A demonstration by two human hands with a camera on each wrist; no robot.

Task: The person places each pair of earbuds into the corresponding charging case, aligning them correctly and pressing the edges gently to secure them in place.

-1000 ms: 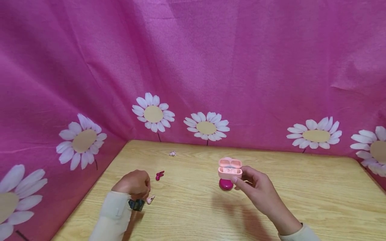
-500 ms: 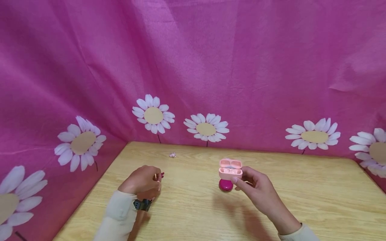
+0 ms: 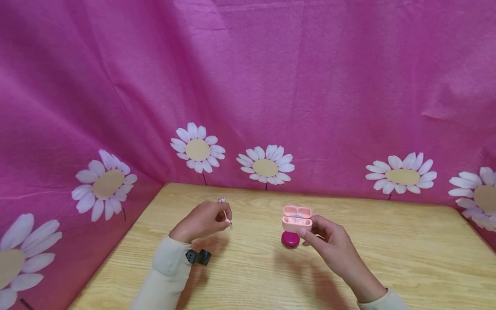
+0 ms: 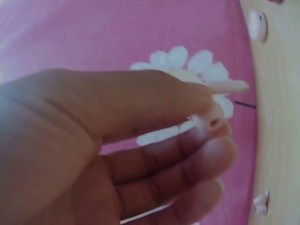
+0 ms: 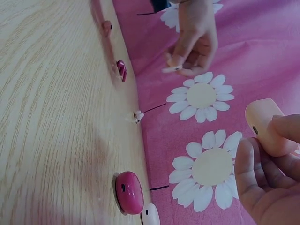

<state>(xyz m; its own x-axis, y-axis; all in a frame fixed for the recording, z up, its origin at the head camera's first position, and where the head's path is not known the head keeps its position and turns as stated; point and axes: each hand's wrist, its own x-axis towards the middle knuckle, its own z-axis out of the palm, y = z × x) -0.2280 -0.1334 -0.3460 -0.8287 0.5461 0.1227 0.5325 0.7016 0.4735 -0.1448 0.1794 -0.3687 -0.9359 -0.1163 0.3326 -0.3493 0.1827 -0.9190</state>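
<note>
In the head view my left hand (image 3: 205, 219) is raised above the left part of the table, thumb and fingers pinching a pale pink earbud (image 4: 229, 87). The earbud's stem sticks out past the fingertips in the left wrist view. My right hand (image 3: 335, 247) holds a light pink earbud case (image 3: 296, 221) by its right side. Its lid is flipped open, and the two slots face up. Below the case, a round glossy magenta case (image 3: 290, 239) rests on the table.
In the right wrist view magenta earbuds (image 5: 122, 70), a pink earbud (image 5: 107, 29) and small whitish earbuds (image 5: 138, 116) lie on the table (image 5: 51, 112). A white case (image 5: 151, 215) is beside the magenta one. A pink flowered cloth (image 3: 329, 94) stands behind the table.
My left hand has moved right and away from me, carrying the earbud, and now hides the magenta earbuds in the head view. The right hand and the pink case have barely moved.
</note>
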